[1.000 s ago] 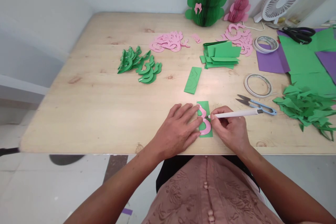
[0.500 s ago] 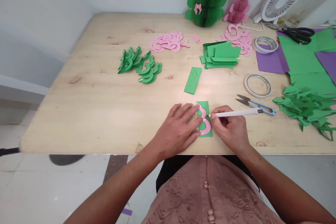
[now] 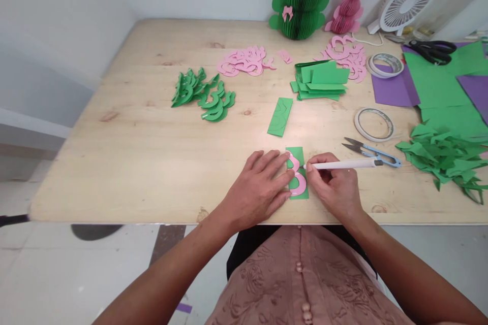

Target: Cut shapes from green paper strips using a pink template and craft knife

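Near the table's front edge, a pink curved paper shape [image 3: 300,186] lies on a green paper strip [image 3: 304,195]. My left hand [image 3: 263,188] rests flat with its fingertips on the left side of both. In my right hand [image 3: 335,183] is a white pen [image 3: 343,164], pinched between thumb and fingers. The pen's tip meets the green strip close to the notch of the pink shape. Farther back lies another green strip [image 3: 280,117] with curved outlines drawn on it.
Thread snips [image 3: 375,153], tape rolls [image 3: 374,124] and green scraps [image 3: 444,157] lie to the right. Behind are folded green strips [image 3: 322,80], pink cut-outs [image 3: 244,61] and green cut-outs [image 3: 215,101]. Paper figures [image 3: 301,2] and a fan [image 3: 409,2] stand at the back.
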Demonstrator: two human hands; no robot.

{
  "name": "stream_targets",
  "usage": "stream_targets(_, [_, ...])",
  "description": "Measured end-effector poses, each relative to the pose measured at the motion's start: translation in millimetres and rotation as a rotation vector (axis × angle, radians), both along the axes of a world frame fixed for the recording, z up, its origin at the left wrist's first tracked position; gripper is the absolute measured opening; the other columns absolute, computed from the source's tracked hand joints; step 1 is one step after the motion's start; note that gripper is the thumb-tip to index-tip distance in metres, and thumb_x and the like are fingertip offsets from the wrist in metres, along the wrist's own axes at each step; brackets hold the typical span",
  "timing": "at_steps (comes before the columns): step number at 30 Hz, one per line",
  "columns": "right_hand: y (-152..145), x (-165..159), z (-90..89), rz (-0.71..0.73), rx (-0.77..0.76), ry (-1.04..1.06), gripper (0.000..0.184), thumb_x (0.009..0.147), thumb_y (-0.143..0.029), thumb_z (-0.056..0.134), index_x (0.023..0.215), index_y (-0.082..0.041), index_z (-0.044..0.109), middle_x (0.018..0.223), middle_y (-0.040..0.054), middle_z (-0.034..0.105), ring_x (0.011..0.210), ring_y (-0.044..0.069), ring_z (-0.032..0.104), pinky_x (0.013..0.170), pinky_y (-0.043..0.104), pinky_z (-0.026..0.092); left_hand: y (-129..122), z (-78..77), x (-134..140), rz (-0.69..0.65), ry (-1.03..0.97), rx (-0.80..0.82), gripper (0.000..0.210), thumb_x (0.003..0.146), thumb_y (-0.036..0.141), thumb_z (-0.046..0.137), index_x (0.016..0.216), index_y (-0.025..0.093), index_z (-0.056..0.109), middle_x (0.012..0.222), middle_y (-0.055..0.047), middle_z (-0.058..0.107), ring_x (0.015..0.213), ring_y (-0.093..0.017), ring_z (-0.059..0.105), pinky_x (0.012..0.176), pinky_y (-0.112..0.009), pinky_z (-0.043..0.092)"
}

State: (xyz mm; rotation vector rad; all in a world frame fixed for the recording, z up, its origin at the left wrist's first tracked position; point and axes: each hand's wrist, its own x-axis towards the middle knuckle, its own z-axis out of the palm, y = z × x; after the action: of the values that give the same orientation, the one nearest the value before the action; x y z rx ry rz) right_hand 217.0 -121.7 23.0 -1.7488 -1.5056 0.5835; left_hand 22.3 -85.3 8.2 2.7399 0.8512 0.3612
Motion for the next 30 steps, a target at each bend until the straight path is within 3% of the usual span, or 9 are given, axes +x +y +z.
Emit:
stream_targets(25, [-2,4,-9.6,0.023,0.04,0.087,0.014,0.089,-0.034,0.058,0.086,-0.021,0.063,0.067,-0.0022,0.063,0.051,0.01,0.051,0.047,0.023,0.041,0,-0.7,0,0.006,0.005,0.022,0.033,0.097,0.034,0.049,0.125,0.021,0.061,0.15,-0.01,0.046,0.136,-0.031,0.041,0.114,-0.052,0.031])
stream_targets(30, [-5,8,-12.8,0.044,0.078,0.208,0.017,0.093,-0.036,0.057,0.1,-0.022,0.065,0.088,0.0029,0.072,0.078,0.017,0.068,0.066,0.028,0.054,-1,-0.5,0,-0.002,0.016,0.019,0.034,0.097,0.033,0.05,0.127,0.022,0.06,0.15,-0.011,0.045,0.137,-0.031,0.04,0.114,-0.052,0.031])
